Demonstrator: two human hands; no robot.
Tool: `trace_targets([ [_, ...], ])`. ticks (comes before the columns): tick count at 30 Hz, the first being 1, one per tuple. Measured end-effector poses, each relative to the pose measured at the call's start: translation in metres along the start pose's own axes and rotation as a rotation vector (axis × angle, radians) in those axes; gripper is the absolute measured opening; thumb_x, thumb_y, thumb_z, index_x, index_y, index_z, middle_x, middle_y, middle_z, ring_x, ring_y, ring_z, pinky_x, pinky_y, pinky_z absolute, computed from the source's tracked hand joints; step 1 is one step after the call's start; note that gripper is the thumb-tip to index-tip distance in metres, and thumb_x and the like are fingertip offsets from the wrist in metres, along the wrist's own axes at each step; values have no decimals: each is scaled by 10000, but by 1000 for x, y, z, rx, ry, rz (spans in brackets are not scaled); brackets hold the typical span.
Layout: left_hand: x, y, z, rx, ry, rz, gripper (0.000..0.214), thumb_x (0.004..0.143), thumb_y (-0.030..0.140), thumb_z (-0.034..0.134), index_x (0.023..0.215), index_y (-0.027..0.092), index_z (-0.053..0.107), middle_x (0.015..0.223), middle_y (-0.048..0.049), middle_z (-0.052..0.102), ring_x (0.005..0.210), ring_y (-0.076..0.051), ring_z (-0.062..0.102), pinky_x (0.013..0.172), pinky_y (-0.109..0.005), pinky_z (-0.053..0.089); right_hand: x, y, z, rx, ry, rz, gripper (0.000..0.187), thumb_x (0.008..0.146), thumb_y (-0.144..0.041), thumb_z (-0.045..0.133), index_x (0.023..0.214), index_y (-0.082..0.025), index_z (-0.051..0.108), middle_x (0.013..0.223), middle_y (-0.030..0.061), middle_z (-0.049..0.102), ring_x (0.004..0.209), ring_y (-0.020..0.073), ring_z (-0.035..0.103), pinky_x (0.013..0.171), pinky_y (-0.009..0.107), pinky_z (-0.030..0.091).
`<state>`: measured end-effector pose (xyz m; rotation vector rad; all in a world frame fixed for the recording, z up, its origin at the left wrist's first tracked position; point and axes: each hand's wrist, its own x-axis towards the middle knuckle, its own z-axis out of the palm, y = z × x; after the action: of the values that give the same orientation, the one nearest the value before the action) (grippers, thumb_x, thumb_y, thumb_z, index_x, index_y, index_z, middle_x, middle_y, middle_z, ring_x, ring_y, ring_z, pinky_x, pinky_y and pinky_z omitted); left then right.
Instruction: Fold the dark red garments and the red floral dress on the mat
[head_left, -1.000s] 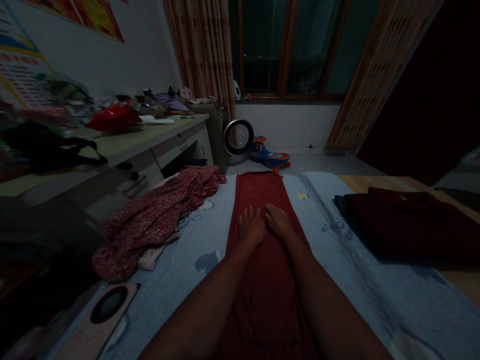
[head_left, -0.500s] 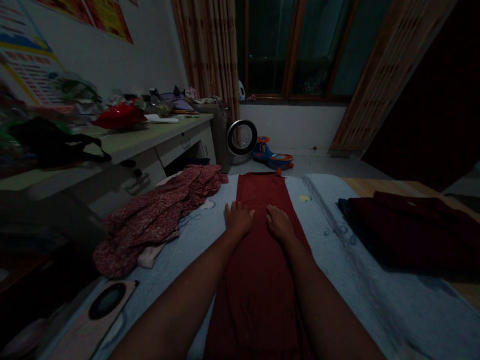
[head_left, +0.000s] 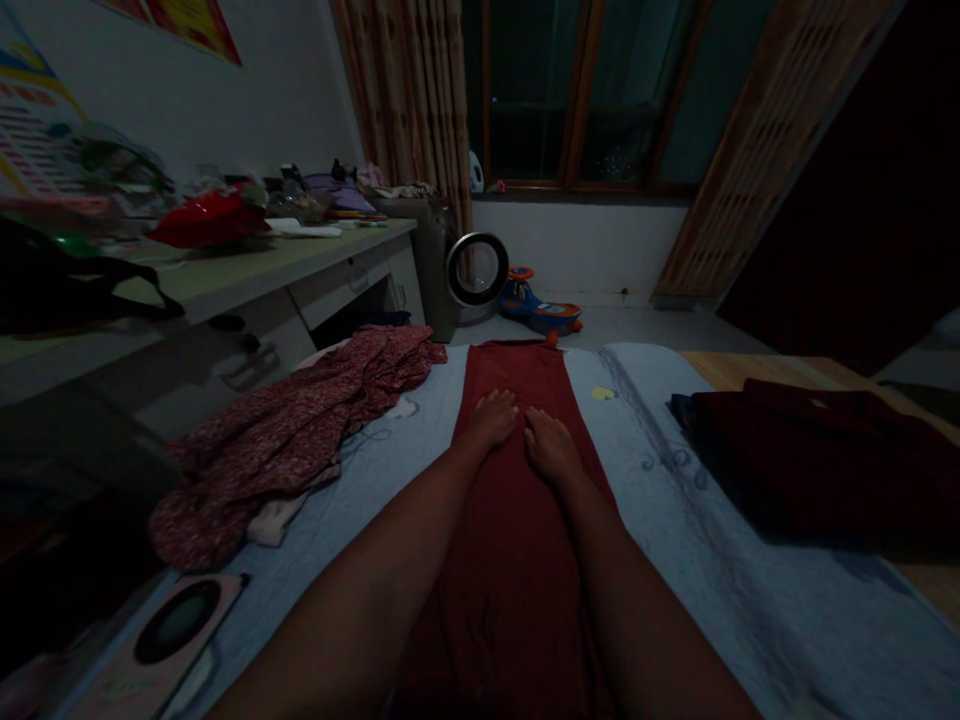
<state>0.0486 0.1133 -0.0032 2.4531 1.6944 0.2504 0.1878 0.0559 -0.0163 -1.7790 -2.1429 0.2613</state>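
A dark red garment (head_left: 517,520), long and narrow, lies flat on the light blue bed cover (head_left: 660,560), running away from me. My left hand (head_left: 493,415) rests palm down on it, fingers stretched out. Beside it, a small gap apart, my right hand (head_left: 551,440) also presses flat on the cloth with its fingers extended. Neither hand grips anything. The far end of the garment shows a straight edge, while its near end passes between my forearms and is partly hidden by them.
Left of the garment lies a crumpled red patterned garment (head_left: 300,430), with a pink case with a dark oval (head_left: 176,625) nearer me. Folded dark maroon clothes (head_left: 817,460) sit at the right. Beyond are a cluttered desk (head_left: 300,275), an open round-doored washer (head_left: 431,270) and a blue ride-on toy (head_left: 540,308).
My left hand has slid right, from the garment's left edge toward its middle and closer to my right hand. The view has turned slightly right.
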Motion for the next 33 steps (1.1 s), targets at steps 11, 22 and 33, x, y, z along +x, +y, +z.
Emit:
trace_targets([
  [11,4,5,8,-34,-19,-203,625,975,495,285,1540,231,331,1648,-83,191,1514,-358,107,1207,-524,146,-5,-6,-9,-136,-70,220,619,1004,-449,311,1523,-114,356,1609,118,291,1485,272,240,1189,488,180],
  [22,-5,4,11,-18,175,-172,572,1009,439,280,1492,169,426,1588,-147,336,1496,-326,225,1214,-532,139,8,7,-27,-145,-144,314,588,1012,-478,278,1407,-112,514,1534,191,407,1419,312,368,1129,456,293],
  [33,2,-4,18,-84,181,-45,436,1005,209,318,1373,119,533,1500,-142,479,1412,-239,408,1172,-404,307,51,-1,1,29,-52,-90,518,978,-179,313,1476,-90,420,1557,142,391,1440,175,352,1176,335,273],
])
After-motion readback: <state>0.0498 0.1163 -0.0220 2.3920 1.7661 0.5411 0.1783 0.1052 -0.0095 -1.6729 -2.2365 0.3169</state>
